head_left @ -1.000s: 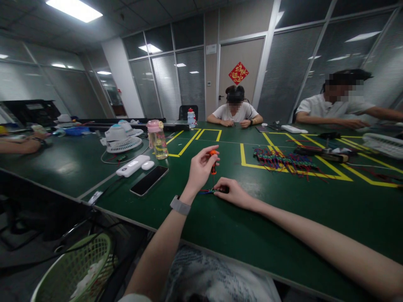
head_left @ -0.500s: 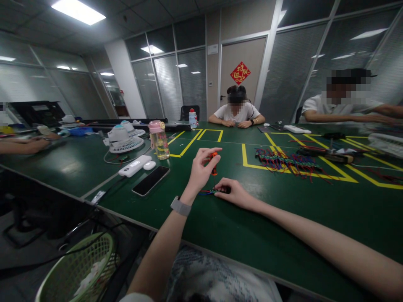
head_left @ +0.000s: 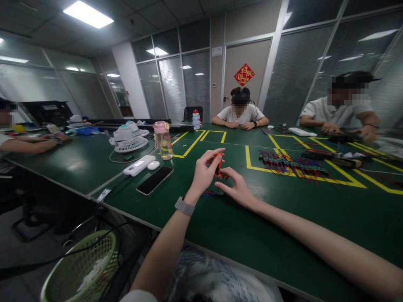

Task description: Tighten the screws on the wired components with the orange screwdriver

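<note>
My left hand, with a grey band on its wrist, is closed round the orange-and-black handle of a screwdriver. The tool stands upright, its thin shaft pointing down at a small green circuit board with red and blue wires, flat on the table. Beside it, my right hand has thumb and index finger apart. Its fingertips are close to the lower end of the handle; whether they touch it I cannot tell. Just where the tip meets the board is too small to make out.
On the left lie a phone, a white power bank and white fans; a pink-lidded bottle stands behind. A pile of wired boards lies right, inside yellow tape. Co-workers sit across the table and at the left. A green basket is below.
My right hand has let go of the circuit board, lifting and spreading its fingers towards the screwdriver handle. My left hand still holds the screwdriver. The whole view has shifted slightly.
</note>
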The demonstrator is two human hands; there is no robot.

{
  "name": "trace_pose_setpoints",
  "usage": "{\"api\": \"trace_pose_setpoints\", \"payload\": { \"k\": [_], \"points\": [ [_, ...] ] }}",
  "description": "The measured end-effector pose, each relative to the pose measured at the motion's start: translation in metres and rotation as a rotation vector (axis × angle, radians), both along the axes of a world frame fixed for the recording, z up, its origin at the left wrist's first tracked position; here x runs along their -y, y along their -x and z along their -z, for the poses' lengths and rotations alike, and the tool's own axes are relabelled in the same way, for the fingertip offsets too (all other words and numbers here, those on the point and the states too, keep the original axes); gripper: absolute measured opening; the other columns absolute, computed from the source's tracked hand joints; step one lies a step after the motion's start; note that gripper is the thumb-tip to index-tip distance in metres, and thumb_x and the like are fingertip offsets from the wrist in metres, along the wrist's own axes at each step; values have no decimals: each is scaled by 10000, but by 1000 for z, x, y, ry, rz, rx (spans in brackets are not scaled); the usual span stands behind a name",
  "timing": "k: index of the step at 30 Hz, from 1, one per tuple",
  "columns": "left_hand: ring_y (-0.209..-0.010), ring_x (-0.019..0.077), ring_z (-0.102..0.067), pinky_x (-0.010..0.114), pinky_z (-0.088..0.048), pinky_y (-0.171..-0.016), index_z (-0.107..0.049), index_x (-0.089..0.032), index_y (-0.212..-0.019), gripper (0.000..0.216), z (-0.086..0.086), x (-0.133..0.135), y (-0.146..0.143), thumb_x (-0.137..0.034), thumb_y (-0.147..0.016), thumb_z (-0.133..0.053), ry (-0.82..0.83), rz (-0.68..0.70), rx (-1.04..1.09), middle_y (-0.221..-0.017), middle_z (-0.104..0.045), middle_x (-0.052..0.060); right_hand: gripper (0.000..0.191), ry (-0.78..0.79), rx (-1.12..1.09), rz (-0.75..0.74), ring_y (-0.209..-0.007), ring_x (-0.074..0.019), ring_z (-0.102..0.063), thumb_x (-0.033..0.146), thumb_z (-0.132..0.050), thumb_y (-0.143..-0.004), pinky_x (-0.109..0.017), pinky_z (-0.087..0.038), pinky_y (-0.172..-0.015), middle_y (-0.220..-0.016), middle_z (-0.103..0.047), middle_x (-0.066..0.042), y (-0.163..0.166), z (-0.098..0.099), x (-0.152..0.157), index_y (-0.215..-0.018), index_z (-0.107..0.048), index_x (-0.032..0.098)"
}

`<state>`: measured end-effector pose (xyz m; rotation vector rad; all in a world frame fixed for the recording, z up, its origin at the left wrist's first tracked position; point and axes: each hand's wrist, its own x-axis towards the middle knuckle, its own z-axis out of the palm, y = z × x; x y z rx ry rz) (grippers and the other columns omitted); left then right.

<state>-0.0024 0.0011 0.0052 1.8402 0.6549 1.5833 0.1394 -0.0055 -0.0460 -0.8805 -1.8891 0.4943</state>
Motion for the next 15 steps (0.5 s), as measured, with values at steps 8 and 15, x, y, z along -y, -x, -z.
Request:
{"api": "trace_pose_setpoints", "payload": {
  "k": [8, 15],
  "points": [
    [-891, 153, -637, 254, -517, -762, -613, -208, -1123, 280, 1, 2, -3, -301, -893, -483, 5, 17, 7, -1082, -611, 74, 126, 175, 241, -115, -678, -127, -532, 192, -642, -725, -266, -447, -633, -759, -584, -10, -9, 27, -5, -840, -600, 161],
    [-845, 138, -599, 238, -516, -705, -635, -213, -1058, 245, 3, 2, -2, -301, -842, -559, -14, -28, -14, -995, -589, 53, 113, 242, 227, -195, -644, -121, -506, 216, -646, -722, -247, -424, -592, -724, -573, -7, -13, 23, -9, -813, -645, 149]
  ]
}}
